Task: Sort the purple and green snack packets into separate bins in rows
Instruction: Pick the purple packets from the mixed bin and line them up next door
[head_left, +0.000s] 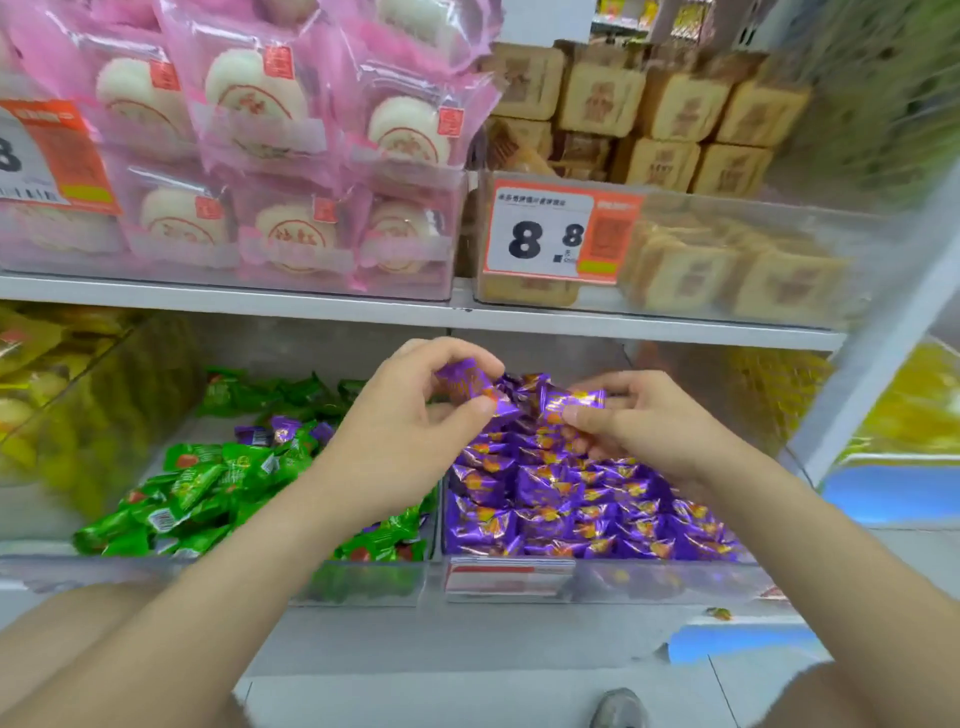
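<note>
Grey, a shoe toe (618, 709) shows at the bottom edge on the pale floor, with two bare forearms reaching up from either side toward the lower shelf. Next come two clear bins side by side. In the left bin (363, 582) lie green snack packets (202, 488), heaped loosely, with a few purple ones (283, 428) mixed in toward the back. In the right bin (649, 579) purple snack packets (582, 514) lie in close rows, and a red and white label (509, 571) sits on its front wall.

Above the right bin's far end, the left hand (410, 415) pinches one purple packet (467, 384) between thumb and fingertips, and the right hand (639, 421) pinches another purple packet (569, 402) the same way. Both packets are raised just over the pile.

On the upper shelf stand pink-wrapped round cakes (249, 130) at left and square tan pastries (675, 114) at right, with a price tag reading 8.8 (545, 234).
</note>
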